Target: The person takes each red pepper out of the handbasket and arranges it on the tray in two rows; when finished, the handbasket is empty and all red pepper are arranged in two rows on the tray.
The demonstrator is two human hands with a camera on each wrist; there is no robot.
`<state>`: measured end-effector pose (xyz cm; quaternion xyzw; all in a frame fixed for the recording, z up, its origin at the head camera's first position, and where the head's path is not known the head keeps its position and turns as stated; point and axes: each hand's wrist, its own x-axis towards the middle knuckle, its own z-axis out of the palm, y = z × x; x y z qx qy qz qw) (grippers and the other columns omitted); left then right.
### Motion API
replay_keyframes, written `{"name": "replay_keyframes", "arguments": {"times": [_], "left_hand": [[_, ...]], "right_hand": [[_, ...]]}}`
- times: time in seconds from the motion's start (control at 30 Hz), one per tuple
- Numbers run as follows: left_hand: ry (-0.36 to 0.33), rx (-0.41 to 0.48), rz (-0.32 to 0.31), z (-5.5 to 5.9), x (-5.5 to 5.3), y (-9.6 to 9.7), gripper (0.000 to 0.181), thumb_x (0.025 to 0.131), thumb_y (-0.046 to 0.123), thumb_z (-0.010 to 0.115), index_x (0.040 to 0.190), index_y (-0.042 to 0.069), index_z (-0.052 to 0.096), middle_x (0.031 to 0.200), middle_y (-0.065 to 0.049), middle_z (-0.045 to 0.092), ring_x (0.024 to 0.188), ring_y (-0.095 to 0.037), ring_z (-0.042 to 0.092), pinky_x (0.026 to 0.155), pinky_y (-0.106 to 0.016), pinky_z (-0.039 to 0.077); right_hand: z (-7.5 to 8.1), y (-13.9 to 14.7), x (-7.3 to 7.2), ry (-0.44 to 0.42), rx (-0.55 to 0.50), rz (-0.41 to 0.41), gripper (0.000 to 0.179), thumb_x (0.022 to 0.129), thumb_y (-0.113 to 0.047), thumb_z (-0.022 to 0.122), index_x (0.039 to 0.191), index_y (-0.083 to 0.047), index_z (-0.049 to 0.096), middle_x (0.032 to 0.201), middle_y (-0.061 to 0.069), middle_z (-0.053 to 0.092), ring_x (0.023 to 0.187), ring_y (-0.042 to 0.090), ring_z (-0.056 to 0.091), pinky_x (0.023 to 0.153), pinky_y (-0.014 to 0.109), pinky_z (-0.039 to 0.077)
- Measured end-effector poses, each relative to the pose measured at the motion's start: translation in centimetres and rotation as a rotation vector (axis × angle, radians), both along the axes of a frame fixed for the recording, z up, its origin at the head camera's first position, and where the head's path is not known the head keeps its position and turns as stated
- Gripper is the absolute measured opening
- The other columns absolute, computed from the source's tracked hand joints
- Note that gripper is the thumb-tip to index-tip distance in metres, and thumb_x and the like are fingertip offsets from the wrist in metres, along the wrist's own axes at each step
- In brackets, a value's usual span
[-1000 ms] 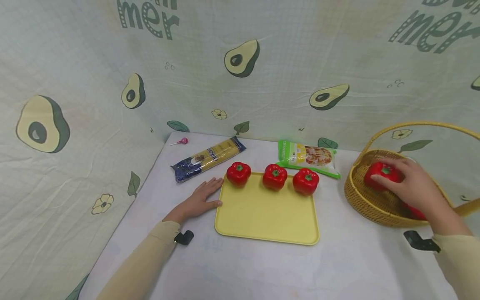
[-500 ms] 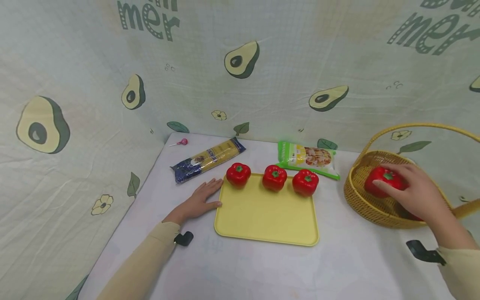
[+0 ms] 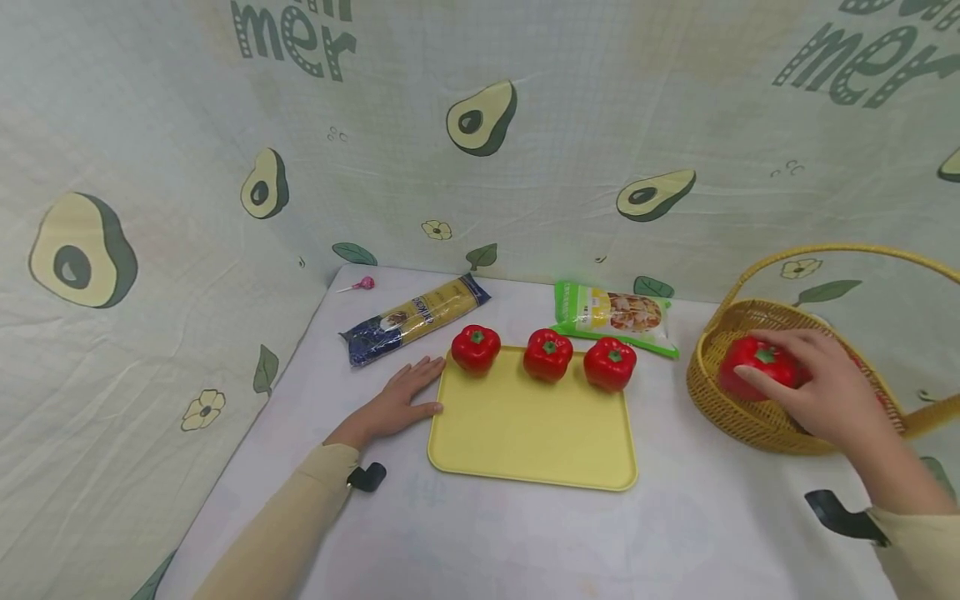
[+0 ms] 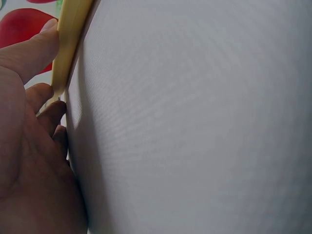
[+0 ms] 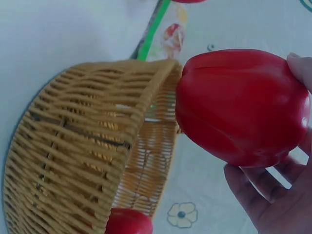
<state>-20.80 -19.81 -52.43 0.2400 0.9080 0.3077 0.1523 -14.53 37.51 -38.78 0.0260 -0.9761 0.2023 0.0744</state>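
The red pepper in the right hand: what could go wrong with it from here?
The red pepper looks smooth, so it might slip from the right hand. It appears close to the rim of the basket and could bump it. If it is set on the tray, it might nudge the three peppers along the far edge.

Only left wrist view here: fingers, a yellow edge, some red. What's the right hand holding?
Observer: The right hand grips a red pepper.
Operator: Down in something, or up in the air?
Observer: The right wrist view shows it raised, seemingly above the rim of a woven basket.
Operator: More inside there? And what's on my yellow thing?
Observer: At least one other pepper inside. The yellow edge is a tray, with three red peppers along its far side.
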Motion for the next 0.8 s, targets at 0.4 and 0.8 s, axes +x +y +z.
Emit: {"name": "replay_keyframes", "arguments": {"times": [0.4,0.8], "left_hand": [[-0.019,-0.010,0.010,0.3,0.1,0.1,0.083,0.098,0.049,0.062,0.164,0.021,0.020,0.170,0.000,0.019,0.157,-0.023,0.004,0.127,-0.048,0.000],[-0.015,-0.015,0.005,0.2,0.0,0.0,0.083,0.099,0.049,0.062,0.164,0.021,0.020,0.170,0.000,0.019,0.157,-0.022,0.004,0.127,-0.047,0.000]], "right_hand": [[-0.2,-3.0,0.9,-0.002,-0.004,0.057,0.067,0.087,-0.041,0.081,0.140,-0.007,0.058,0.136,0.028,0.045,0.122,0.050,0.036,0.079,0.078,0.046],[-1.7,-6.2,1.9,0.011,-0.034,0.157,0.067,0.081,-0.040,0.087,0.136,-0.011,0.062,0.126,0.020,0.053,0.116,0.045,0.045,0.072,0.066,0.058]]}}
